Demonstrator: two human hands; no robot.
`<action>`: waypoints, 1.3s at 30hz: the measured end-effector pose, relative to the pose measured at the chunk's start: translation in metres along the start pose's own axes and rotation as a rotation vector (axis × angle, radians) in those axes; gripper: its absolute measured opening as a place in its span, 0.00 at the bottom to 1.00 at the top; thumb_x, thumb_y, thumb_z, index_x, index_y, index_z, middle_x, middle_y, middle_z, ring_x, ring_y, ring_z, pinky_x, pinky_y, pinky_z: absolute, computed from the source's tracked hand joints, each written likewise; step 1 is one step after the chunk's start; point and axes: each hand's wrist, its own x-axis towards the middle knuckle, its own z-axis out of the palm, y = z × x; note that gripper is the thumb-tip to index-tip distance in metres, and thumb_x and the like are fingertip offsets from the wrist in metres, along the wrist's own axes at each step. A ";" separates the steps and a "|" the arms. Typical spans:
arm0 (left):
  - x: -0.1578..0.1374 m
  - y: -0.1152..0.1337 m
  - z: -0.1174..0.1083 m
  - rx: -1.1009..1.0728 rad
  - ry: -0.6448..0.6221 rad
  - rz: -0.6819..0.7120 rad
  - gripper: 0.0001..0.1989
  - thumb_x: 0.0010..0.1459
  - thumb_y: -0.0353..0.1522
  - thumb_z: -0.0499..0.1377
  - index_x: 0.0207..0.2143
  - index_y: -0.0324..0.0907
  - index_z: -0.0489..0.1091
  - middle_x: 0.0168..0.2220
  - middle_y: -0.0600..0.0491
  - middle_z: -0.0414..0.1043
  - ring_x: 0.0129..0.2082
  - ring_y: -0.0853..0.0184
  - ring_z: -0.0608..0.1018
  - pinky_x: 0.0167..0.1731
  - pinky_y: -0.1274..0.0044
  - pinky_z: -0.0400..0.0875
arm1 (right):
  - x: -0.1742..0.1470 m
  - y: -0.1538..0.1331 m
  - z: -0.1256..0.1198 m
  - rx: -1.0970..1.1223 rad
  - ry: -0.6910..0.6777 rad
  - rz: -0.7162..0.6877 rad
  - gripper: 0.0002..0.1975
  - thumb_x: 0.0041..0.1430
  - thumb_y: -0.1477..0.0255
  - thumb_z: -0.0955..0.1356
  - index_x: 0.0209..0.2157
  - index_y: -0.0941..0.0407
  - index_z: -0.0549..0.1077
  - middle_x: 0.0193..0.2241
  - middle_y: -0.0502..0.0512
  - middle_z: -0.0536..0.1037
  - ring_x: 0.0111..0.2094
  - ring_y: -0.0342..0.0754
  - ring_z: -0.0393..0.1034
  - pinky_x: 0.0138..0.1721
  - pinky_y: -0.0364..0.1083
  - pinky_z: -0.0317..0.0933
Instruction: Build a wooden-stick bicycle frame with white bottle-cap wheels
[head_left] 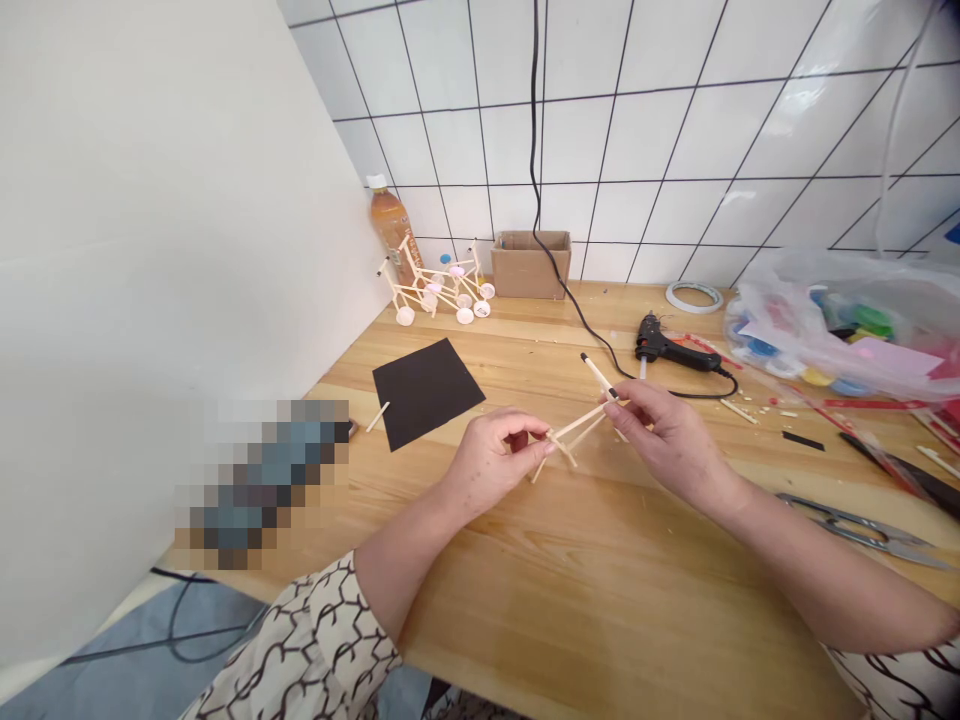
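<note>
- Over the middle of the desk (525,585), well in from its front edge, a stick frame (581,421) spans two hands: the left hand (495,450) pinches one end between thumb and fingers, the right hand (664,430) grasps the other beside a dark band. Whether its lower ends touch the wood, I cannot tell.
- Uneven pressure from the two pinches could twist the thin sticks and crack a joint.
- The glue gun (679,350), toward the right edge, could burn a knuckle if it is hot; a snagged power cord (577,305) could drag it.
- Snips (855,525) lie under the right forearm, so a careless drop of that arm risks a nick.
- The frame is pale, slim and angular, with black tips; the desk is smooth, grained wood.
- Near the back left corner, similar stick models (465,315) carry round, pale discs; matte black paper (427,390) lies flat in front of them.
</note>
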 end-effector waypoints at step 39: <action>0.001 0.003 0.001 -0.006 0.007 -0.034 0.02 0.46 0.26 0.63 0.27 0.37 0.75 0.26 0.51 0.76 0.23 0.72 0.74 0.25 0.81 0.70 | -0.001 0.001 0.002 -0.013 0.038 -0.025 0.09 0.60 0.67 0.62 0.31 0.56 0.70 0.24 0.51 0.70 0.23 0.43 0.63 0.24 0.42 0.57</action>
